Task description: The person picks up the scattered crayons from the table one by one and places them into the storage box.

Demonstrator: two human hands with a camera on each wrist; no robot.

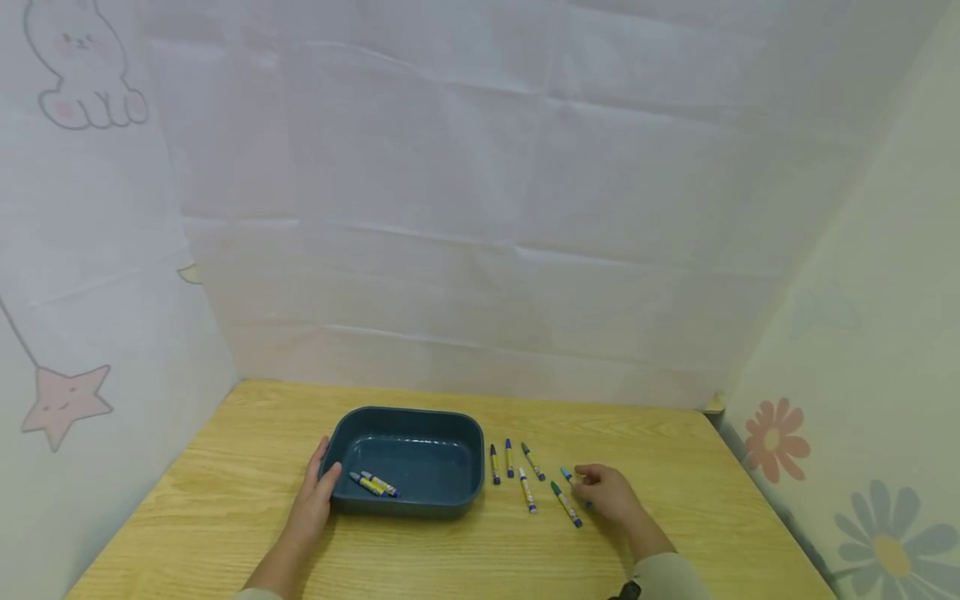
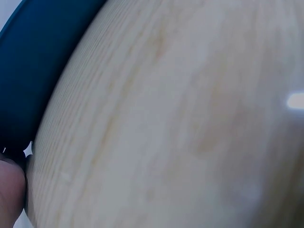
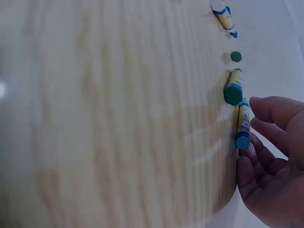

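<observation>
Gripping the tray [image 1: 420, 462] with the left hand [image 1: 312, 502] in head view, saw its wall [image 2: 38, 61] (left wrist), held the right hand [image 3: 283, 185] curved beside the light-blue crayon [image 3: 243, 118] on the table [image 3: 118, 142] (right wrist), couldn't tell if pinching, likely needed a mid-barrel hold.

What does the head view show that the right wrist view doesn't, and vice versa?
Only the head view: the blue dish with two crayons inside, the left hand gripping its side, and the pink star.
Only the right wrist view: the flat end of the green crayon facing the viewer, and a bright glare spot.
Both: the right hand, the light-blue crayon beside it, and the table.
</observation>
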